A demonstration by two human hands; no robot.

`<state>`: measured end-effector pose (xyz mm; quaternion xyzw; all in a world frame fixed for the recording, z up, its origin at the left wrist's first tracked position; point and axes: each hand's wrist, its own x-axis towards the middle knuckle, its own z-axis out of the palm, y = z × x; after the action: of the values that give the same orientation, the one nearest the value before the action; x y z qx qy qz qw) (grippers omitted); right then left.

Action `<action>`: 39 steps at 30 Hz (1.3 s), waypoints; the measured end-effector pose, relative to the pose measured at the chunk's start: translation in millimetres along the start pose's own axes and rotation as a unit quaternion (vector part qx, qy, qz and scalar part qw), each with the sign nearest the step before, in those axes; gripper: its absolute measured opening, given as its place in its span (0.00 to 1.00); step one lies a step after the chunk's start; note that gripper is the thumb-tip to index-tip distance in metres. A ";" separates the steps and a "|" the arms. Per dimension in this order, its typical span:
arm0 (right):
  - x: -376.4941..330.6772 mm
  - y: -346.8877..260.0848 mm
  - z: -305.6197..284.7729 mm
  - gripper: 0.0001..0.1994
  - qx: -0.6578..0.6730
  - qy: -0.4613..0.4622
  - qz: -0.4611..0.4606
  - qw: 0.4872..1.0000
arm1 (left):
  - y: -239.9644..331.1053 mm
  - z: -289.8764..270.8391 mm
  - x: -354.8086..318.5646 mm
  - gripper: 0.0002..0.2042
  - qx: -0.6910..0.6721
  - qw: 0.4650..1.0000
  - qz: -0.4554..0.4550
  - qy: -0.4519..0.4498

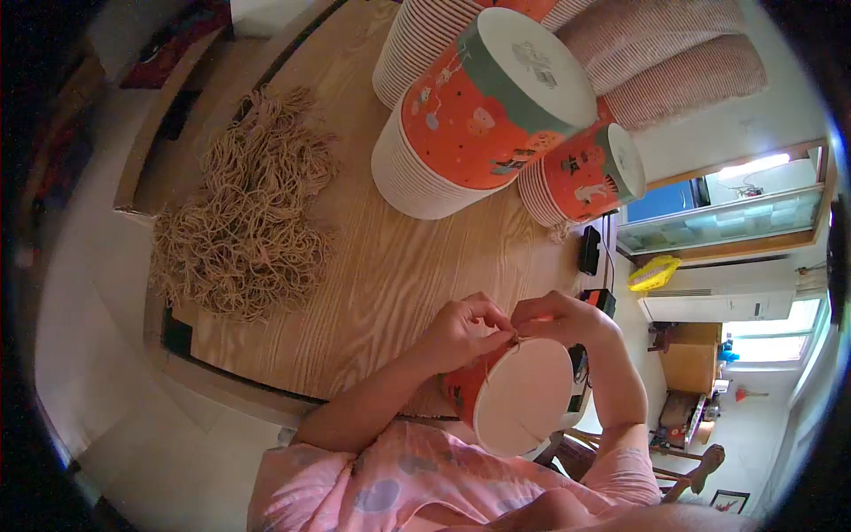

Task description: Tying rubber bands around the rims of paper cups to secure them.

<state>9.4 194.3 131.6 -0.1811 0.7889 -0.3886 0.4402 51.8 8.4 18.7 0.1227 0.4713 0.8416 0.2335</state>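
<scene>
You've got one orange paper bucket held over your lap, and your left hand and right hand are both pinching a bit of twine at its rim. Judging by the big twine pile and bucket stacks on the tabletop, plenty's left.

Pink patterned top, short slvs

The fingertips of the left hand and right hand bunch together at the rim of the paper bucket, so whatever they pinch there is too small to tell. The hands cover the bucket's upper edge. The stacks of buckets run off the top edge.
</scene>
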 end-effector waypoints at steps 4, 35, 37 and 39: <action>3.1 -12.1 -5.8 0.08 0.025 -0.036 0.072 0.996 | 17.3 -1.2 -2.0 0.05 0.140 0.984 0.106 0.017; -21.1 -39.8 67.0 0.05 -0.064 0.382 0.038 0.921 | 10.5 -2.3 -3.1 0.06 0.000 0.995 0.071 -0.069; -21.9 -40.2 74.8 0.06 -0.143 0.410 0.001 0.901 | 4.5 -4.1 -2.8 0.06 -0.051 0.994 0.028 -0.093; -21.7 -41.9 80.6 0.07 -0.221 0.434 -0.036 0.873 | 3.6 -5.5 -3.6 0.06 -0.101 0.988 -0.015 -0.115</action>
<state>86.3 144.9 151.0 -0.1153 0.9589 -0.2591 -0.0120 51.6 0.8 18.9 0.1873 0.3556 0.8616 0.3101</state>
